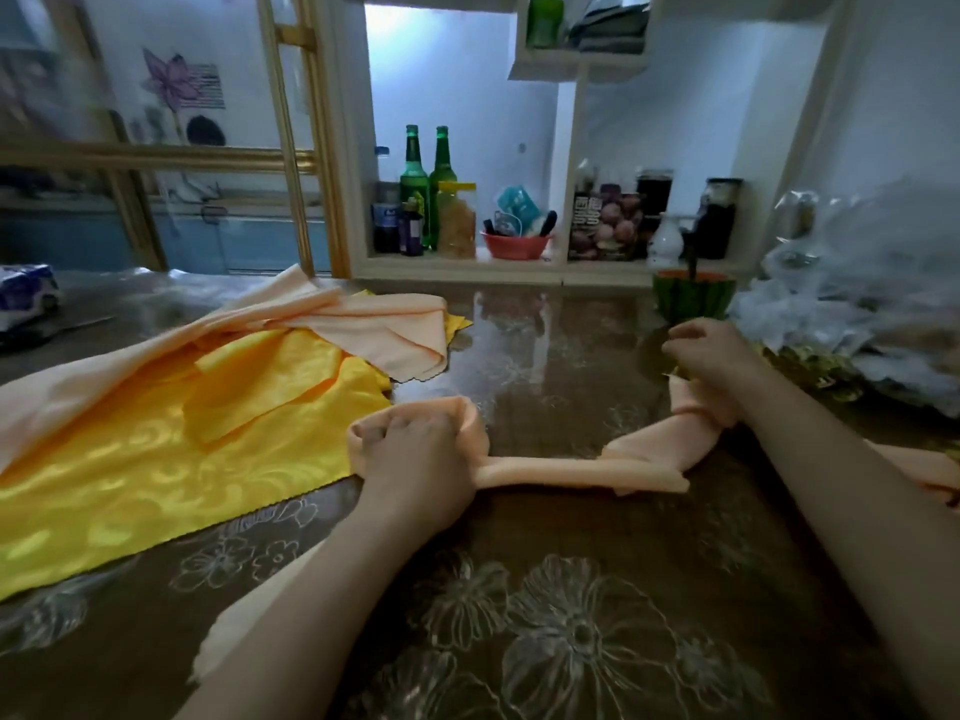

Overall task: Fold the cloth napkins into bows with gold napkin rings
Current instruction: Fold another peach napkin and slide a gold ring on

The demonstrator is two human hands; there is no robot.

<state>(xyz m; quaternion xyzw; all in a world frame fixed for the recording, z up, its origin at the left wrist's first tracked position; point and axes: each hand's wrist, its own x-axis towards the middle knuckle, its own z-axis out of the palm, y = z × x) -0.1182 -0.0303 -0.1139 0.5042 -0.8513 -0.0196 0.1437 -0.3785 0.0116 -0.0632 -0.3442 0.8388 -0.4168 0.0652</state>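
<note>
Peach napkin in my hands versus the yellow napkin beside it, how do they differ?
The peach napkin is gathered into a narrow band; the yellow napkin lies spread out. The left hand and right hand grip the peach napkin's ends; neither holds the yellow napkin. The yellow napkin is glossy with a swirl pattern; the peach napkin looks plain. Both rest on the table.

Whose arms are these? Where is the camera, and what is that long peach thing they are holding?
There is no machine here. The arms belong to a person who wears one camera on the head, so you look down just as they do. The left hand grips a loop at one end of a long folded peach napkin, and the right hand holds the other end. It lies on a flowery table. Beside it lie a yellow cloth and more peach cloths.
</note>
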